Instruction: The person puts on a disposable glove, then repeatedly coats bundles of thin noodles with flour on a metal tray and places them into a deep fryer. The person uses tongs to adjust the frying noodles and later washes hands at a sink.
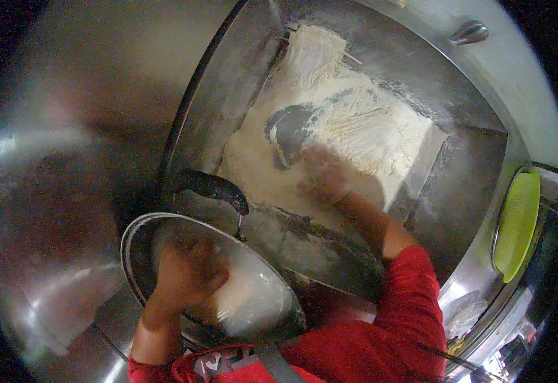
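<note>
Pale flour (379, 129) covers much of the floor of a deep metal bin (460, 191), with a bare grey patch near the middle. My right hand (326, 172) is in the bin, low over the flour or touching it, and blurred. My left hand (192, 273) is inside a round metal pot (288, 292) at the lower left, which holds more pale powder (240, 301). Blur hides both hands' fingers, and I cannot tell whether either holds anything. A black handle (212, 186) stands up at the pot's far side.
A large sheet-metal surface (58, 191) lies left of the bin. On the right, a lime-green strainer or basket (518, 225) rests beside the bin's rim, with a clear plastic bag (465, 311) below it. A metal knob or handle (470, 33) is at the upper right.
</note>
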Motion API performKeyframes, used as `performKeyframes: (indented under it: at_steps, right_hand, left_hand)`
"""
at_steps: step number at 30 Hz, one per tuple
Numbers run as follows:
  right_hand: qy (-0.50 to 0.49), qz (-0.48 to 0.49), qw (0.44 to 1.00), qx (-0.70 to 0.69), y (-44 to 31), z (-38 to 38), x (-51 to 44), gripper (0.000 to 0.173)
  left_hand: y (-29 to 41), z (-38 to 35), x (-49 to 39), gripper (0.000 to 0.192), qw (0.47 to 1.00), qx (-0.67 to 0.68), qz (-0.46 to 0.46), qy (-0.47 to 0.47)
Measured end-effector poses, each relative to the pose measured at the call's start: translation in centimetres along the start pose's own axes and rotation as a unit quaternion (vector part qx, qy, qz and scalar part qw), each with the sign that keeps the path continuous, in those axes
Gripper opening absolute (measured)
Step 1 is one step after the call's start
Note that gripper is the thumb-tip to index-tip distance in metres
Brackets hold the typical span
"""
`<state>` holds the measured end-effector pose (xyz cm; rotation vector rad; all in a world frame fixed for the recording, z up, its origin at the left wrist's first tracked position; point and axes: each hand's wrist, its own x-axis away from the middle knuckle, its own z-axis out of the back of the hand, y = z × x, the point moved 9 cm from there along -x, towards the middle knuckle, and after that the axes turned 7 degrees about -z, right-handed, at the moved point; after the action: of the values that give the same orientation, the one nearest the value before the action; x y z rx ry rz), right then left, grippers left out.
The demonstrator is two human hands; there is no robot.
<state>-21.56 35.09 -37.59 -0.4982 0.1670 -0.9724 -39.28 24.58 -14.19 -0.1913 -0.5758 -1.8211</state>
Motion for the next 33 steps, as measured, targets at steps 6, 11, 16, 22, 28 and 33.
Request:
performKeyframes:
  at_steps: [6, 11, 16, 22, 28, 33]
  right_hand:
    - [0.015, 0.070, 0.993, -0.097, -5.4, -5.1, 0.6, 0.047]
    - [-0.167, -0.008, 0.985, -0.039, 0.7, -9.0, 2.3, 0.040]
    - [0.178, -0.112, 0.969, -0.132, 12.3, 3.8, 2.5, 0.034]
    - [0.135, -0.157, 0.969, 0.138, 13.1, 6.9, 2.6, 0.057]
    - [-0.026, -0.290, 0.954, 0.073, 13.8, 2.4, 2.8, 0.066]
    - [-0.142, -0.083, 0.978, 0.127, 5.2, -3.1, 4.3, 0.063]
  left_hand:
    - [0.4, 1.4, -1.0, 0.049, 0.999, -0.019, -0.020, 0.042]
    - [0.1, 1.4, -1.4, 0.045, 0.999, -0.007, -0.013, 0.047]
    - [-1.0, 0.3, -1.0, 0.041, 0.999, 0.031, 0.020, 0.005]
    - [-1.2, 1.5, -0.9, 0.036, 0.983, 0.138, 0.027, 0.115]
    - [-1.3, 0.8, -1.1, 0.034, 0.994, 0.094, 0.045, 0.029]
    - [-0.5, 1.3, -1.2, 0.033, 0.997, 0.047, 0.006, 0.068]
